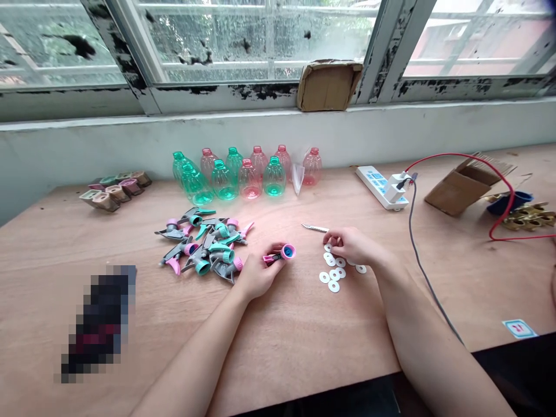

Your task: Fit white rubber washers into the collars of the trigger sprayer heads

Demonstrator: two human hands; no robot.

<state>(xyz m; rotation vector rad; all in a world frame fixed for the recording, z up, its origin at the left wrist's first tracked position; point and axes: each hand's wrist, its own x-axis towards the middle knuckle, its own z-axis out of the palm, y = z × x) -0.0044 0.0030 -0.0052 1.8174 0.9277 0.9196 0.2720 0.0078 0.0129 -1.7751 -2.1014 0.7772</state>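
My left hand (259, 273) is closed around a spray trigger head (288, 251). Its pink collar faces up toward me, with blue showing inside. To the left lies a pile of spray trigger heads (212, 246) in grey, pink and teal. My right hand (350, 245) reaches down to several flat white washers (334, 274) scattered on the table. Its fingers are bent and pinched at a washer (328, 248) on the near-left edge of the hand, which partly covers others. Just beyond these fingers lies a slim metal tweezer-like or scalpel-like tool (314, 227).
Several green and pink clear bottles (225, 182) stand by the wall, beside a small plastic bag (297, 178). A power strip (381, 186) with cables, an open cardboard box (460, 185) and brass-coloured parts (527, 217) occupy the right. Small blocks (115, 190) lie back left; a pixelated dark object (99, 318) lies front left.
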